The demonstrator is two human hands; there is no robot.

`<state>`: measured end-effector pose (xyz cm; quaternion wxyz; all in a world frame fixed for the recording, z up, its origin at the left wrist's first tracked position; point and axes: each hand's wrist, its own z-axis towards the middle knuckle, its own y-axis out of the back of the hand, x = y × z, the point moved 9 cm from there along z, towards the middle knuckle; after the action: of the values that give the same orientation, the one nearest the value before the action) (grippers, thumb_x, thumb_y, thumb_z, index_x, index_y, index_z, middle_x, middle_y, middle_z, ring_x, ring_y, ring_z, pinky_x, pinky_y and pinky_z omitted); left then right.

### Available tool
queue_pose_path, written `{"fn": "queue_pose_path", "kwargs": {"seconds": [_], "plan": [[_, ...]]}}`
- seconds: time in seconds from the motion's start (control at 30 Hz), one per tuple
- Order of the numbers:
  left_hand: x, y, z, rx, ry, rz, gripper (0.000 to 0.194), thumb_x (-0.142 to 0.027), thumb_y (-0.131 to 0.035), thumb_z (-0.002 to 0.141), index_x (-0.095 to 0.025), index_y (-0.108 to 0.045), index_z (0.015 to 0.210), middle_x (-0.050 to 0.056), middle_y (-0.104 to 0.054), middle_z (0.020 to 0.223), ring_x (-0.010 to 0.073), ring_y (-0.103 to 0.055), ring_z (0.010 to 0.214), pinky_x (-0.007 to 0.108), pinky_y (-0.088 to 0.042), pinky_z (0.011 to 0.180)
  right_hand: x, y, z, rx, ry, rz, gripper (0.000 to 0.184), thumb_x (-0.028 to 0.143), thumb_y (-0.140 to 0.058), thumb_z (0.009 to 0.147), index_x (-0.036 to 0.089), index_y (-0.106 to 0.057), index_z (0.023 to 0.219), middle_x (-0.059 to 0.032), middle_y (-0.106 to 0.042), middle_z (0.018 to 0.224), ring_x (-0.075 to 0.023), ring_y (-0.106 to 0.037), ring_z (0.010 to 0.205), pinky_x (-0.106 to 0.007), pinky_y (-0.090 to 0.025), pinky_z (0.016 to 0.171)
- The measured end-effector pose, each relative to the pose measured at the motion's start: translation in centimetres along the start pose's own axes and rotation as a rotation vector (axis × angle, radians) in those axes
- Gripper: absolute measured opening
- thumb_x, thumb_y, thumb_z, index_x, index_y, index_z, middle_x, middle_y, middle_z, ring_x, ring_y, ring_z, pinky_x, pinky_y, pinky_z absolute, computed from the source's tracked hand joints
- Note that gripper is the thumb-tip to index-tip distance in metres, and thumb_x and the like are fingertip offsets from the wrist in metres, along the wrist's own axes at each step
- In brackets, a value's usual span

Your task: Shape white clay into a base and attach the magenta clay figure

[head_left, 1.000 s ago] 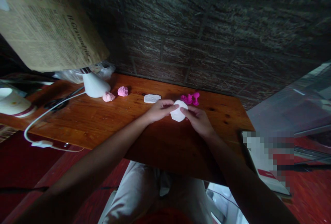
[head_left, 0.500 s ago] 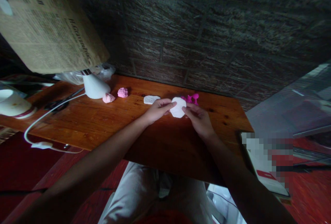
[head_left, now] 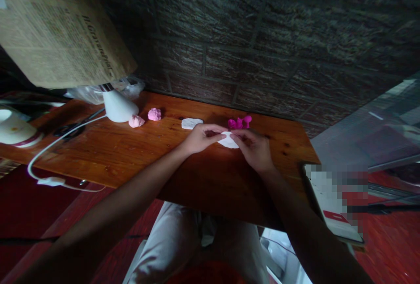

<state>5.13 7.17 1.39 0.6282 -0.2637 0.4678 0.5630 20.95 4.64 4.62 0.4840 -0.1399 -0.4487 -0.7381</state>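
Observation:
Between my two hands is a flat, roundish white piece of what looks like modelling clay [head_left: 229, 141]. My left hand [head_left: 201, 138] pinches its upper left edge between thumb and fingers. Thumb and fingers of my right hand [head_left: 252, 145] close on its upper right edge. Behind my left hand a flat white slab [head_left: 192, 123] lies on the wooden table [head_left: 131, 155]. Just beyond my right hand sits a bright magenta lumpy shape [head_left: 239, 122]. Farther left are a pink textured lump [head_left: 154, 114] and a paler pink lump [head_left: 136, 120].
A lamp with a white base [head_left: 118, 106] and a newsprint shade [head_left: 70, 34] stands at the left, its white cord [head_left: 49, 146] crossing the table edge. Dark scissors [head_left: 70, 130] and a white cup [head_left: 16, 131] are nearby. A brick-patterned wall [head_left: 229, 47] bounds the back.
The white piece has tilted and now shows a flatter, shorter outline. My fingers have shifted to its upper edge, closer together. The view has moved slightly.

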Motion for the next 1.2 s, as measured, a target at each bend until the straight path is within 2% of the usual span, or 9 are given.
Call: {"fn": "queue_pose_path", "kwargs": {"seconds": [0.2, 0.33, 0.5, 0.7, 0.8, 0.93, 1.07, 1.2], "plan": [[0.8, 0.1, -0.1, -0.011, 0.039, 0.020, 0.028, -0.036, -0.078, 0.077, -0.013, -0.076, 0.092, 0.009, -0.078, 0.094, 0.0170, -0.071, 0.082, 0.030, -0.057, 0.080, -0.5, -0.3, -0.1, -0.008, -0.024, 0.023, 0.014, 0.030, -0.069, 0.086, 0.026, -0.077, 0.096, -0.0032, -0.078, 0.096, -0.0197, -0.072, 0.084, -0.033, -0.056, 0.081], [1.4, 0.1, -0.1, 0.010, 0.085, -0.026, 0.032, -0.039, -0.080, 0.074, -0.012, -0.076, 0.090, 0.009, -0.078, 0.092, 0.0171, -0.072, 0.081, 0.031, -0.057, 0.082, -1.7, -1.1, -0.1, 0.072, -0.095, 0.068, 0.019, 0.029, -0.070, 0.083, 0.025, -0.076, 0.101, -0.0024, -0.078, 0.101, -0.0202, -0.073, 0.087, -0.034, -0.056, 0.084], [2.2, 0.1, -0.2, 0.033, 0.151, -0.090, 0.037, -0.037, -0.083, 0.069, -0.012, -0.074, 0.094, 0.008, -0.077, 0.088, 0.0162, -0.071, 0.078, 0.030, -0.057, 0.079, -2.3, -1.8, -0.3, 0.138, -0.139, 0.124, 0.020, 0.029, -0.069, 0.083, 0.025, -0.075, 0.102, -0.0025, -0.078, 0.102, -0.0210, -0.073, 0.091, -0.034, -0.056, 0.084], [2.0, 0.3, -0.3, 0.015, 0.122, -0.085, 0.038, -0.038, -0.083, 0.070, -0.011, -0.073, 0.095, 0.008, -0.076, 0.090, 0.0155, -0.070, 0.081, 0.030, -0.056, 0.081, -2.2, -1.7, -0.3, 0.126, -0.139, 0.123, 0.025, 0.032, -0.070, 0.083, 0.025, -0.074, 0.106, -0.0037, -0.077, 0.107, -0.0215, -0.072, 0.094, -0.035, -0.056, 0.086], [1.9, -0.1, -0.3, 0.057, 0.139, -0.056, 0.037, -0.038, -0.082, 0.070, -0.012, -0.073, 0.095, 0.008, -0.076, 0.091, 0.0161, -0.070, 0.082, 0.031, -0.056, 0.083, -2.7, -2.0, -0.4, 0.173, -0.150, 0.103, 0.030, 0.031, -0.070, 0.082, 0.025, -0.072, 0.112, -0.0044, -0.076, 0.112, -0.0220, -0.071, 0.097, -0.037, -0.055, 0.089], [2.1, -0.1, -0.3, 0.084, 0.153, -0.039, 0.034, -0.039, -0.083, 0.069, -0.012, -0.074, 0.087, 0.008, -0.077, 0.089, 0.0168, -0.071, 0.081, 0.031, -0.056, 0.083, -3.3, -2.5, -0.5, 0.237, -0.155, 0.074, 0.028, 0.030, -0.068, 0.083, 0.023, -0.072, 0.111, -0.0048, -0.076, 0.109, -0.0222, -0.071, 0.096, -0.038, -0.053, 0.089], [2.5, 0.1, -0.3, 0.077, 0.182, -0.041, 0.037, -0.038, -0.085, 0.066, -0.012, -0.073, 0.089, 0.008, -0.076, 0.088, 0.0160, -0.070, 0.077, 0.029, -0.056, 0.078, -3.4, -2.7, -0.5, 0.267, -0.170, 0.071, 0.027, 0.031, -0.068, 0.084, 0.023, -0.072, 0.110, -0.0046, -0.077, 0.105, -0.0211, -0.071, 0.091, -0.036, -0.054, 0.086], [2.5, 0.0, -0.3, 0.102, 0.167, -0.011, 0.036, -0.040, -0.083, 0.068, -0.012, -0.072, 0.088, 0.007, -0.075, 0.085, 0.0156, -0.069, 0.075, 0.028, -0.055, 0.074, -3.4, -3.0, -0.6, 0.281, -0.172, 0.031, 0.026, 0.034, -0.067, 0.085, 0.023, -0.072, 0.108, -0.0038, -0.077, 0.100, -0.0202, -0.070, 0.086, -0.035, -0.053, 0.082]]}}
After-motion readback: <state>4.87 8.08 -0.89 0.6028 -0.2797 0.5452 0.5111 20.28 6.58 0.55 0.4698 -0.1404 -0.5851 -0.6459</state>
